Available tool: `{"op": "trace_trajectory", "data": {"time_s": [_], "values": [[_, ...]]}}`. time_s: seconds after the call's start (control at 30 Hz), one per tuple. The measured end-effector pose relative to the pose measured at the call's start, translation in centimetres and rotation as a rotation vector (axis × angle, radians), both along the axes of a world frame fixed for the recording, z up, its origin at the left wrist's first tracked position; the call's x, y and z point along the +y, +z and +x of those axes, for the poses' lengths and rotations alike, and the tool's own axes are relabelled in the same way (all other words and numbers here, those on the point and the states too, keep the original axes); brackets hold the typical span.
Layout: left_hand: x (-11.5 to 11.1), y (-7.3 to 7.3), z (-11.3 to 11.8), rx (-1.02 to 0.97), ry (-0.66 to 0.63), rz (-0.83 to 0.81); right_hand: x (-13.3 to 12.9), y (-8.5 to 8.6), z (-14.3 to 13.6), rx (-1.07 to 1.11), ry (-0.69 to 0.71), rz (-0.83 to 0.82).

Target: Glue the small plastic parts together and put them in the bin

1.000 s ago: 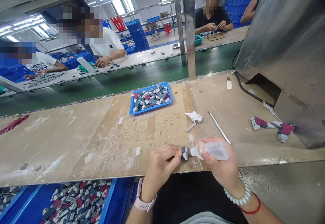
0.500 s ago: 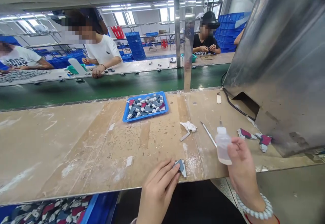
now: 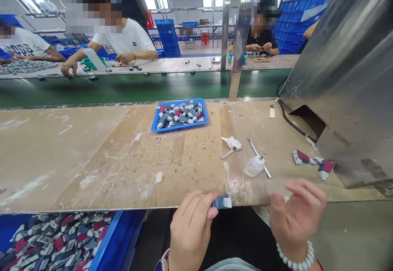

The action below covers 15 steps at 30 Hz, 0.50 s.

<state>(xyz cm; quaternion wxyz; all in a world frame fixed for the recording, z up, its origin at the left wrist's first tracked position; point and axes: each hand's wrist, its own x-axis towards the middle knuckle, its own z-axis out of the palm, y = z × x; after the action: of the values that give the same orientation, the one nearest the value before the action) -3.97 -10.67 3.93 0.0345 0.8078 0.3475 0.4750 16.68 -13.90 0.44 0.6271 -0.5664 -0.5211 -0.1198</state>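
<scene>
My left hand (image 3: 195, 222) pinches a small dark blue-grey and white plastic piece (image 3: 222, 202) at the table's front edge. To its right my right hand (image 3: 299, 213) hangs in the air, slightly blurred, fingers apart and nothing between them. A clear squeeze bottle (image 3: 254, 166) with a thin metal nozzle rests on the table, its nozzle pointing away from me and to the right. Close against it lies a silver pen-like tool (image 3: 265, 166). Further left sit a crumpled white tissue (image 3: 232, 143) and a small flat grey strip (image 3: 227, 154).
A blue tray (image 3: 156, 130) full of similar pieces stands at the table's back. Below the left edge is a blue crate (image 3: 106, 238) of more pieces. Red-and-white pieces (image 3: 325, 168) lie beside the metal housing (image 3: 346, 99). Co-workers sit beyond the green conveyor belt (image 3: 129, 90).
My right hand has let go of the bottle, which now rests on the table, and has drawn back. My left hand has lifted and turned the piece. The view has tilted down.
</scene>
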Motion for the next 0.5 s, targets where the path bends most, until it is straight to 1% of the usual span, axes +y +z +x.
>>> {"op": "trace_trajectory", "data": {"time_s": [0.03, 0.07, 0.1, 0.13, 0.17, 0.2, 0.23, 0.27, 0.37, 0.43, 0.5], "values": [[-0.3, 0.3, 0.2, 0.001, -0.012, 0.016, -0.8, 0.4, -0.7, 0.142, 0.139, -0.049], [-0.6, 0.5, 0.3, 0.009, -0.032, 0.029, -1.5, 0.7, -1.5, 0.311, 0.379, -0.189], [-0.9, 0.7, 0.3, 0.019, -0.061, 0.039, -2.0, 1.0, -2.3, 0.494, 0.668, -0.351], [-1.1, 0.8, 0.4, 0.030, -0.087, 0.047, -2.3, 1.2, -3.0, 0.666, 0.929, -0.491], [-1.4, 1.0, 0.4, 0.039, -0.113, 0.055, -2.5, 1.2, -3.7, 0.823, 1.138, -0.588], [-1.6, 1.1, 0.3, 0.043, -0.132, 0.057, -2.7, 1.2, -4.3, 0.963, 1.289, -0.634], [-1.7, 1.2, 0.3, 0.047, -0.145, 0.057, -2.7, 1.0, -4.8, 1.078, 1.383, -0.638], [-1.8, 1.4, 0.2, 0.054, -0.152, 0.059, -2.8, 0.7, -5.1, 1.162, 1.433, -0.622], [-1.8, 1.8, -0.1, 0.106, -0.172, 0.065, -2.9, 0.0, -5.4, 1.277, 1.490, -0.590], [-1.8, 2.1, -0.2, 0.144, -0.191, 0.076, -3.0, 0.1, -5.1, 1.246, 1.477, -0.595], [-1.8, 2.3, -0.3, 0.166, -0.211, 0.078, -2.8, 0.8, -4.7, 1.127, 1.471, -0.668]]}}
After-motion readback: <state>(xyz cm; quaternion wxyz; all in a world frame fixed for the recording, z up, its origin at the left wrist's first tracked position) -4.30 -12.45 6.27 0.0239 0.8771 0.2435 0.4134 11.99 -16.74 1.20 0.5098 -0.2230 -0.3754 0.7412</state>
